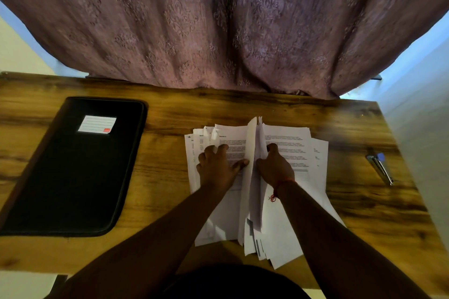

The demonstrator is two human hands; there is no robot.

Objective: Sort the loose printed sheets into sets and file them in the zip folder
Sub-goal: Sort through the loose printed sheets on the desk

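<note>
A loose pile of printed sheets lies fanned on the wooden table, right of centre. Several sheets in the middle stand on edge between my hands. My left hand rests on the left part of the pile, fingers spread and thumb against the raised sheets. My right hand grips the raised sheets from the right, with the thumb on the printed page behind them. The black zip folder, closed, with a white label, lies flat on the left of the table.
A stapler with a blue end lies near the table's right edge. A purple patterned curtain hangs behind the far edge. The near table edge runs just in front of my body.
</note>
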